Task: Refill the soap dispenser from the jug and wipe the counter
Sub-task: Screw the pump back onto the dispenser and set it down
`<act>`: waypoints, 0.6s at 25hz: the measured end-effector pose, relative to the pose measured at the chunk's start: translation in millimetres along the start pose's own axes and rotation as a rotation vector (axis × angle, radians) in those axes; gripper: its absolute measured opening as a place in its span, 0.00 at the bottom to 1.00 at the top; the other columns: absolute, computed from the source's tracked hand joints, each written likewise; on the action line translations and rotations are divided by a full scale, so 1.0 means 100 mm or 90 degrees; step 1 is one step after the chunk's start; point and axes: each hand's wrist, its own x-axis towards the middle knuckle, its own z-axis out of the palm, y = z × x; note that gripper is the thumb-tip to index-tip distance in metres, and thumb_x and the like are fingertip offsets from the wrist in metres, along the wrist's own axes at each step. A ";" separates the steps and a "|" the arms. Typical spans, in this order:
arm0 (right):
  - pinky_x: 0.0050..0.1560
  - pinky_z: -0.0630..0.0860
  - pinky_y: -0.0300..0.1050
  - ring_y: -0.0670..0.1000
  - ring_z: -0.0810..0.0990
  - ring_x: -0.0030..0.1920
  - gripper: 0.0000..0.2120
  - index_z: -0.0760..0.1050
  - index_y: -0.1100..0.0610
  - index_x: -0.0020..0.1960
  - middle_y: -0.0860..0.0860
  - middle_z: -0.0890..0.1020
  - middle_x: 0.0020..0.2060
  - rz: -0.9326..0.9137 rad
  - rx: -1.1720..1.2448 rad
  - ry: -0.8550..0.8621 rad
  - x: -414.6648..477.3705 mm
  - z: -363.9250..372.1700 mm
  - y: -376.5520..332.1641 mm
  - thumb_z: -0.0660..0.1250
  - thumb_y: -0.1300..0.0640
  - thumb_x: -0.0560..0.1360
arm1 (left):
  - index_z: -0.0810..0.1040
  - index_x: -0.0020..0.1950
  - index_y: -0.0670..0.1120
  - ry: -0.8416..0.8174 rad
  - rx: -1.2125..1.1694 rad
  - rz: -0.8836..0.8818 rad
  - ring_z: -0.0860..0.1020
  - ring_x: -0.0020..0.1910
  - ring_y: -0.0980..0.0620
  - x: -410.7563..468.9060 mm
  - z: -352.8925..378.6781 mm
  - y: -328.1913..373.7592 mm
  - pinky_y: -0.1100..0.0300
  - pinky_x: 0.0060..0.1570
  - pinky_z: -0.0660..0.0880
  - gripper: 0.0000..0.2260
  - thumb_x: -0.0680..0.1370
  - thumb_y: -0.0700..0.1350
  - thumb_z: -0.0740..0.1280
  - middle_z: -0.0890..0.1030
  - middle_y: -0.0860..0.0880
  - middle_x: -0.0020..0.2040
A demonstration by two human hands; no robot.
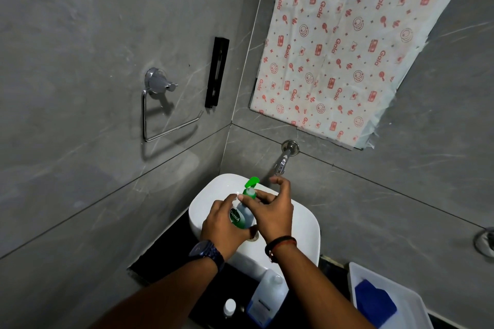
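Observation:
A clear Dettol soap dispenser (240, 215) with a green pump head sits tilted over the white basin (307, 232). My left hand (223, 224) grips the bottle's body from the left. My right hand (270, 208) pinches the green collar below the pump with thumb and fingers, the other fingers spread. The translucent refill jug (267, 298) with a blue label stands on the black counter (213, 288) in front of the basin, and its white cap (229, 306) lies to its left.
A white tray (411, 302) holding a blue cloth (375, 303) stands at the lower right. A chrome tap (283, 159) juts from the back wall above the basin. On the left wall hang a chrome towel ring (160, 112) and a black bracket (216, 72).

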 end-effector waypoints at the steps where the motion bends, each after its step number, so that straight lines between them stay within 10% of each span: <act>1: 0.51 0.81 0.52 0.47 0.84 0.42 0.32 0.66 0.42 0.54 0.50 0.85 0.40 -0.001 -0.007 0.002 0.01 0.00 0.00 0.81 0.54 0.59 | 0.70 0.64 0.53 0.001 -0.005 0.002 0.77 0.53 0.48 0.00 0.00 -0.01 0.58 0.50 0.75 0.38 0.56 0.52 0.80 0.75 0.48 0.55; 5: 0.57 0.77 0.56 0.53 0.82 0.50 0.35 0.64 0.46 0.64 0.54 0.84 0.45 -0.002 0.045 -0.085 0.04 -0.04 0.01 0.78 0.61 0.65 | 0.70 0.66 0.52 -0.002 -0.016 0.010 0.76 0.55 0.48 0.02 -0.01 -0.06 0.56 0.52 0.76 0.40 0.57 0.55 0.79 0.75 0.48 0.57; 9: 0.52 0.80 0.50 0.46 0.83 0.46 0.26 0.67 0.43 0.52 0.42 0.85 0.40 0.004 0.013 -0.052 0.03 0.04 0.06 0.77 0.61 0.65 | 0.69 0.66 0.53 0.009 0.005 0.008 0.77 0.54 0.47 0.04 0.00 -0.10 0.56 0.50 0.77 0.39 0.58 0.51 0.80 0.74 0.47 0.57; 15: 0.43 0.80 0.38 0.47 0.84 0.45 0.21 0.65 0.50 0.45 0.52 0.85 0.40 0.006 0.057 -0.022 0.05 0.25 0.12 0.76 0.65 0.65 | 0.69 0.66 0.52 0.057 0.019 0.002 0.78 0.51 0.45 0.07 -0.01 -0.18 0.57 0.45 0.76 0.38 0.58 0.50 0.80 0.73 0.46 0.57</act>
